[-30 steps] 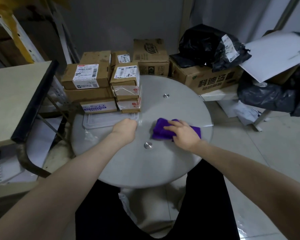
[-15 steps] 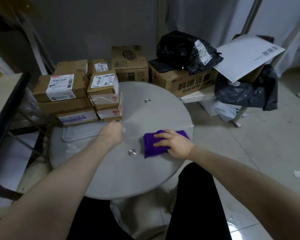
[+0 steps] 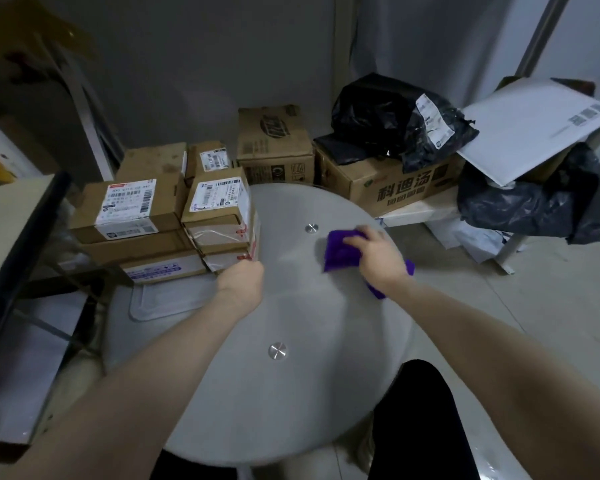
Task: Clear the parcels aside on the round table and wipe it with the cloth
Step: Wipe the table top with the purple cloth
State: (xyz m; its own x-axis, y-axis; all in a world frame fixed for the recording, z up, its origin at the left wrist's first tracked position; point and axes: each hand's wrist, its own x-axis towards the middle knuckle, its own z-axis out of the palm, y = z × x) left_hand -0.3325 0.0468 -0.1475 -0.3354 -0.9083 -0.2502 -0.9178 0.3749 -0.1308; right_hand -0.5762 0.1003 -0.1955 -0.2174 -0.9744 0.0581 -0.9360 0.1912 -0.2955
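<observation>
Two bare hands are out over the round table [image 3: 243, 393]. The right hand [image 3: 378, 256] lies palm down on the purple cloth [image 3: 340, 252], fingers spread and curled over its top, pressing it flat against the tabletop near the far right edge; a corner of the cloth sticks out past the wrist toward the rim. The left hand [image 3: 241, 280] is curled into a loose fist, knuckles up, right at the front lower corner of the nearer stack of parcels [image 3: 219, 220]. It touches or nearly touches that corner, but whether the fingers actually grip anything cannot be told, since they are tucked under and out of sight.

That stack stands on the left part of the table: several taped cardboard boxes with white shipping labels. Just to its left sits a second, wider stack of boxes [image 3: 129, 216], also labelled. In front of these lies a flat clear plastic sleeve [image 3: 163, 301] on the tabletop. Two round metal studs [image 3: 278, 350] are set into the grey surface, one near, one far.

Beyond the table are larger cartons [image 3: 388, 183], black plastic bags [image 3: 392, 116] and a white padded envelope [image 3: 530, 129]. A pale desk [image 3: 11, 216] stands at the left.
</observation>
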